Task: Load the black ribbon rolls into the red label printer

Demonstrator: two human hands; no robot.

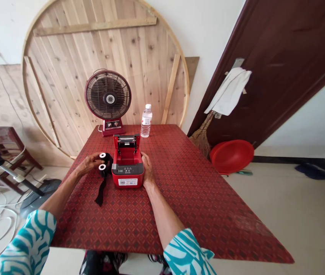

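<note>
In the middle of the table stands a red and dark grey label printer [127,175], its lid raised and its red inside showing. My right hand [148,170] grips the printer's right side, fingers partly hidden behind it. To the left of the printer, my left hand [90,163] has its fingers closed at a black printer ribbon [107,162] on two rolls with white cores. A loose black tail of the ribbon hangs down toward the tabletop. The fingertips are partly hidden by the rolls.
A red fan [108,99] and a water bottle [146,121] stand at the far end of the patterned red table [202,214]. Behind leans a large round wooden board [122,49]. A red basin [232,156] and a broom [202,137] are by the door at right.
</note>
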